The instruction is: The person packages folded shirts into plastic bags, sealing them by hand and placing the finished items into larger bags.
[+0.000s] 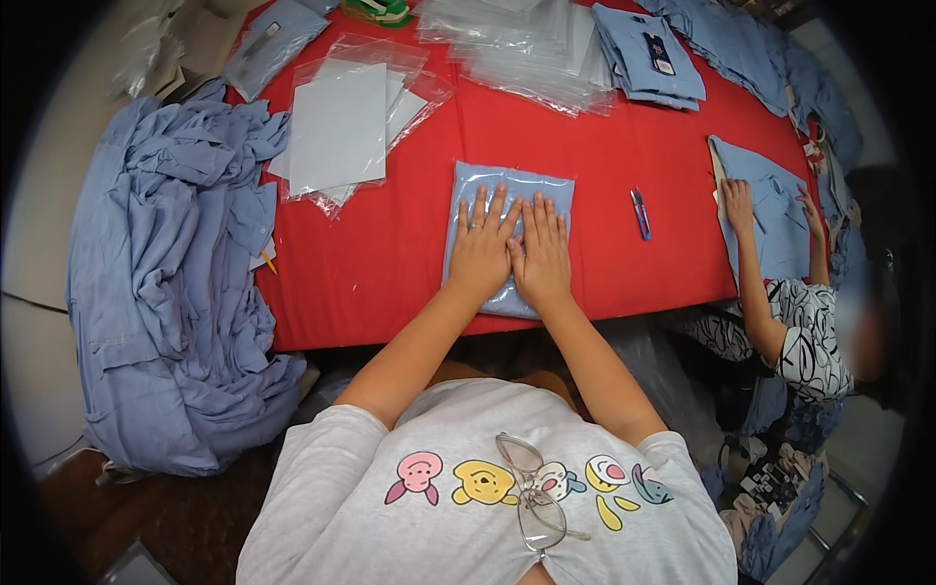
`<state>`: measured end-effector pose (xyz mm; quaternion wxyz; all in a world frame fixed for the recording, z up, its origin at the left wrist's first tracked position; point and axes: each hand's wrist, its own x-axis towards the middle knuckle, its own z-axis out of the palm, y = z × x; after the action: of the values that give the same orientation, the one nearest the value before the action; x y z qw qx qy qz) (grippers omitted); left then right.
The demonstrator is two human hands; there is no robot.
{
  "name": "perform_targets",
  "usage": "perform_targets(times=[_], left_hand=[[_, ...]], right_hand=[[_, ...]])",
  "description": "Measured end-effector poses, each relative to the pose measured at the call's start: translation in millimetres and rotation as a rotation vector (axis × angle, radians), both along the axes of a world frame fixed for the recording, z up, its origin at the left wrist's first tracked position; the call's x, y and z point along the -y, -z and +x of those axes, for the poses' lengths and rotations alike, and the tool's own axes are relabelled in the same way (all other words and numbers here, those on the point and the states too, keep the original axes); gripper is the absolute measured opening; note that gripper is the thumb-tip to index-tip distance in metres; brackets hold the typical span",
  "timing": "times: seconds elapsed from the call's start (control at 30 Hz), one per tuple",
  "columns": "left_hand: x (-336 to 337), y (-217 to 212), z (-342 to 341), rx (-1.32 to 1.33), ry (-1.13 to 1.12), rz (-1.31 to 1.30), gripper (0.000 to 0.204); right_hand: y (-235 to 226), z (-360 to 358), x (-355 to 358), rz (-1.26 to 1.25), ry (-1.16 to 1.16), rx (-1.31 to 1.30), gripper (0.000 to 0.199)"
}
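Observation:
A folded blue shirt in a clear plastic bag [466,210] lies near the front edge of the red-covered table [390,263]. Both my hands press flat on top of it, side by side, with the thumbs close together. My left hand [484,249], with a ring on one finger, rests on its middle, fingers stretched out. Toward its right side lies my right hand [542,253], its fingers also extended. Neither hand grips anything. To the right of the bag are small blue-handled thread snips [640,214].
Loose blue shirts [175,273] are heaped at the left. Clear bags with white sheets [339,127] lie at the back left, more clear bags [526,44] at the back. A folded shirt with a dark tag [634,78] lies back right. A co-worker's hands [738,203] handle another shirt [765,224] at the right.

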<state>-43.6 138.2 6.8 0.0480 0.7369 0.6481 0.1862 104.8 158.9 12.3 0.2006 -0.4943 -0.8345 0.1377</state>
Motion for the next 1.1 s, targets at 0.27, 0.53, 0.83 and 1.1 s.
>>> perform_targets(times=[0.27, 0.53, 0.83, 1.1], left_hand=[[-5.8, 0.4, 0.5, 0.022, 0.001, -0.056, 0.061], [-6.1, -1.3, -0.5, 0.048, 0.001, -0.105, 0.061], [-8.9, 4.0, 5.3, 0.041, -0.028, -0.094, 0.062], [27.9, -44.9, -4.4, 0.470, -0.395, -0.181, 0.092]], right_hand=[[-0.2, -1.1, -6.1, -0.042, -0.001, 0.006, 0.071], [5.9, -1.8, -6.9, -0.056, 0.004, 0.070, 0.073], [2.1, 5.8, -16.6, -0.085, -0.023, -0.025, 0.069], [22.8, 50.7, -95.0, -0.546, 0.450, -1.046, 0.063]])
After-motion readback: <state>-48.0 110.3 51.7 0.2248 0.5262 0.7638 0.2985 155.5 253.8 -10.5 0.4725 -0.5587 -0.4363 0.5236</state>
